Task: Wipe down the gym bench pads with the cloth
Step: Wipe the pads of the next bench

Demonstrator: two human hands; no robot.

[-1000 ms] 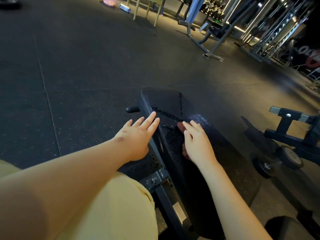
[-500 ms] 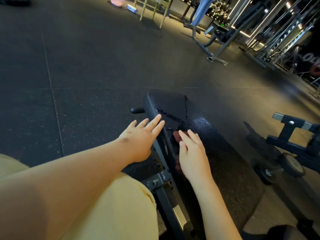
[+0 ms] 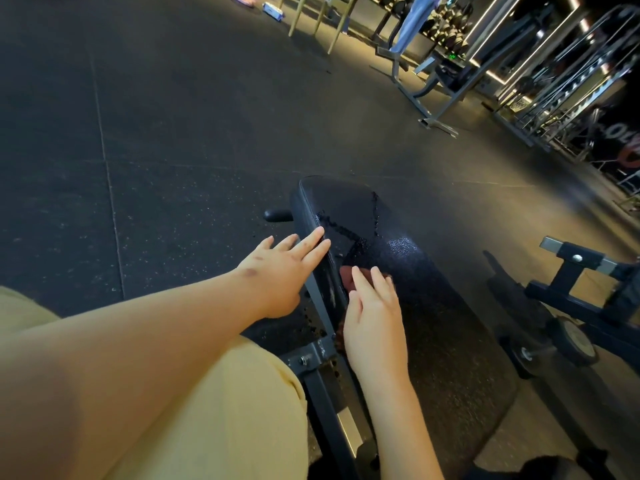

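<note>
On the bench pad (image 3: 381, 216), close to its left edge and roughly midway along it, I see the cloth (image 3: 347, 277), a reddish-brown rag lying flat on the black vinyl. Most of it is hidden from me under the right hand (image 3: 374, 327); one corner shows past the fingertips, and a darker bit shows beside the heel of the hand at the pad's edge. The right hand lies palm down on the cloth, fingers straight and slightly spread, pressing on it rather than curling round it. The left hand (image 3: 280, 271) sits just left of the pad, fingers straight and fairly close together, the longest fingertips touching the pad's left edge; it holds nothing.

Beyond the cloth, toward the pad's rounded far end, I can make out a wet patch (image 3: 398, 247) that shines under the light. A black handle (image 3: 277, 215) sticks out from the pad's left side near that far end. Under the pad's left edge runs a grey metal frame (image 3: 322, 362) with a bolted bracket. Yellow clothing (image 3: 207, 410) fills my view left of the frame. A dark speckled floor (image 3: 156, 133) surrounds the pad. To the pad's right, apart from it, stands a dark metal stand (image 3: 581, 271) with a small wheel (image 3: 575, 341). Well past the pad's far end are racks and machines, too blurred for me to tell apart.
</note>
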